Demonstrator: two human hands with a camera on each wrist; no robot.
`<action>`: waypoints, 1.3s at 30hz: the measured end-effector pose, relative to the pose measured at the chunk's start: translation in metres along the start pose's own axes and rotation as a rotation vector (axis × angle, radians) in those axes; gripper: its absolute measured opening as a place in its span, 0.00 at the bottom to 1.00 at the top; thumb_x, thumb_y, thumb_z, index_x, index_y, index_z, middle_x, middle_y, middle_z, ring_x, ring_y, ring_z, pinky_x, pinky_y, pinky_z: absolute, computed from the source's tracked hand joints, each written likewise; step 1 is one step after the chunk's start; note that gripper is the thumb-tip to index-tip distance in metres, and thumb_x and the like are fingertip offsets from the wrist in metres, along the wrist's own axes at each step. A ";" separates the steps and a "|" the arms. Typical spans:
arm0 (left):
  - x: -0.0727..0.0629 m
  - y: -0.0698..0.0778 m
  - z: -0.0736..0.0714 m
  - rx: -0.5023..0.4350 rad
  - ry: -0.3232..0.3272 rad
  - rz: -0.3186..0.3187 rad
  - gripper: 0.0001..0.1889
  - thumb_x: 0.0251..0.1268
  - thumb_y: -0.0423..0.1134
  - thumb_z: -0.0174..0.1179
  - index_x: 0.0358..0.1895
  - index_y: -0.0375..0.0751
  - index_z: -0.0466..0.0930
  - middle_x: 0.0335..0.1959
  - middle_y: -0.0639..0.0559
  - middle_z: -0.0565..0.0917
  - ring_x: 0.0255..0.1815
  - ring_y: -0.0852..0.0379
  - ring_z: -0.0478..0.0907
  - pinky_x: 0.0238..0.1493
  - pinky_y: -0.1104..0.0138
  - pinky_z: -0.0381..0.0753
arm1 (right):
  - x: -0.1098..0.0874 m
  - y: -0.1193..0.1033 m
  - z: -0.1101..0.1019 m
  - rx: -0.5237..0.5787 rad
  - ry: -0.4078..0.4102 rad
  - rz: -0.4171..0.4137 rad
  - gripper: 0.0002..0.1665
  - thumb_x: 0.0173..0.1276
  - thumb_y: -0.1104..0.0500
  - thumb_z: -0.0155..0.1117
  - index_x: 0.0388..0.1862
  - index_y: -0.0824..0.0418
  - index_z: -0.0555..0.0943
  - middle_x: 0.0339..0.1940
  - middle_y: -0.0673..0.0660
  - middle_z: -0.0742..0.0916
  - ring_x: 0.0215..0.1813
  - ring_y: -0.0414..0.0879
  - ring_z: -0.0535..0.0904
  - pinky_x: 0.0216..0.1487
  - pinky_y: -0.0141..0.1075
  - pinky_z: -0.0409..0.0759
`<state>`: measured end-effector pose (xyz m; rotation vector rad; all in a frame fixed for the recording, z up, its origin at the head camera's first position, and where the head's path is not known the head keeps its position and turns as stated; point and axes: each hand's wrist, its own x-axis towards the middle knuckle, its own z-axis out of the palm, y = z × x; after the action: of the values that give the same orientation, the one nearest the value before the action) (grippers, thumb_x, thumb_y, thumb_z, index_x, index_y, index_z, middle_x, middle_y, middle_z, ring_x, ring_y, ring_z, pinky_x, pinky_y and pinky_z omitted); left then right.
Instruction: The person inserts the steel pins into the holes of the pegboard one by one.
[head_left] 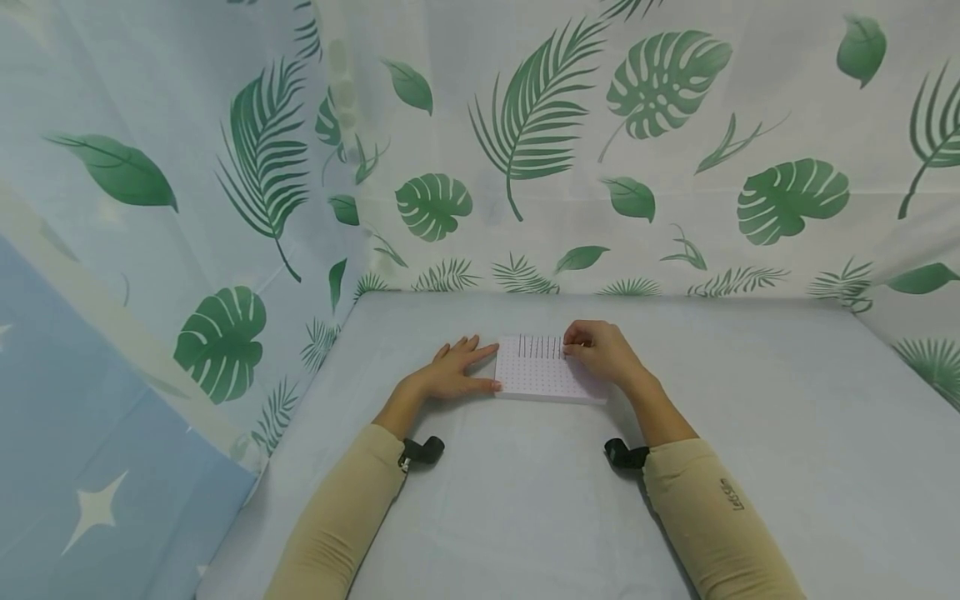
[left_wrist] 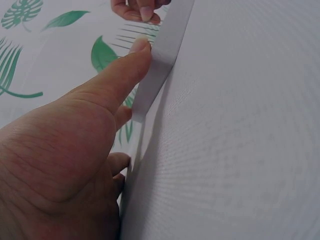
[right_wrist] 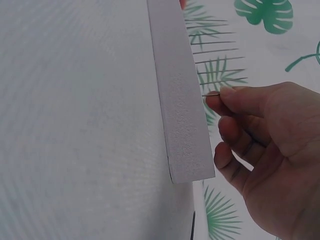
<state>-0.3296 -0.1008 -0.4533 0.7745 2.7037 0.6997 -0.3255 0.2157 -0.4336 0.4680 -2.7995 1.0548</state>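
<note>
A white board point(head_left: 536, 385) with a grid of small holes lies on the table. Several thin dark needles point(head_left: 531, 346) stand upright in a row along its far side. My right hand point(head_left: 606, 357) is over the board's right part, pinching one thin needle point(right_wrist: 211, 95) between thumb and index finger; its lower end meets the board's top at the end of the row. My left hand point(head_left: 452, 372) lies spread at the left edge, with thumb point(left_wrist: 142, 47) and index fingertip against the board's side. The right palm hides part of the board in the head view.
A pale cloth covers the table point(head_left: 525, 500). Behind and to the left hang curtains point(head_left: 555, 150) printed with green leaves. Both forearms wear beige sleeves point(head_left: 712, 500), with a black wrist camera point(head_left: 624, 454) at each cuff. In the right wrist view, a thin dark strip point(right_wrist: 193, 227) shows near the bottom.
</note>
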 end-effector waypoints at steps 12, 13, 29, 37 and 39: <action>-0.001 0.001 -0.001 -0.001 0.001 0.002 0.46 0.67 0.70 0.61 0.84 0.60 0.56 0.87 0.39 0.45 0.88 0.40 0.36 0.85 0.43 0.30 | 0.000 -0.001 -0.002 -0.032 -0.014 -0.010 0.02 0.73 0.63 0.67 0.41 0.61 0.85 0.38 0.58 0.89 0.42 0.52 0.80 0.46 0.44 0.77; 0.000 0.001 -0.001 0.001 0.001 0.003 0.46 0.67 0.70 0.61 0.84 0.60 0.56 0.87 0.39 0.45 0.88 0.41 0.36 0.85 0.43 0.30 | 0.000 -0.001 -0.002 -0.036 -0.013 -0.009 0.03 0.73 0.62 0.68 0.41 0.61 0.84 0.38 0.57 0.89 0.42 0.52 0.80 0.46 0.44 0.76; -0.001 0.002 0.000 0.022 0.000 -0.005 0.46 0.68 0.70 0.59 0.84 0.61 0.55 0.87 0.41 0.45 0.89 0.41 0.36 0.85 0.44 0.29 | -0.003 0.008 -0.022 0.056 -0.060 0.069 0.13 0.74 0.59 0.68 0.53 0.63 0.84 0.47 0.60 0.90 0.49 0.53 0.85 0.52 0.44 0.81; -0.001 0.001 0.000 0.030 -0.005 -0.008 0.46 0.68 0.70 0.59 0.84 0.61 0.54 0.87 0.41 0.45 0.89 0.42 0.36 0.85 0.45 0.30 | -0.009 0.019 -0.043 0.092 -0.073 0.150 0.14 0.78 0.54 0.64 0.54 0.61 0.82 0.49 0.62 0.88 0.49 0.55 0.85 0.48 0.39 0.83; -0.001 0.001 0.000 0.028 -0.004 -0.007 0.46 0.68 0.70 0.59 0.84 0.61 0.54 0.87 0.41 0.45 0.89 0.42 0.36 0.85 0.44 0.30 | -0.012 0.019 -0.047 0.082 -0.081 0.152 0.15 0.78 0.54 0.64 0.54 0.63 0.82 0.49 0.63 0.88 0.49 0.55 0.84 0.48 0.39 0.83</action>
<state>-0.3280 -0.1005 -0.4530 0.7711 2.7172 0.6596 -0.3210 0.2634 -0.4127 0.3170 -2.9105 1.2107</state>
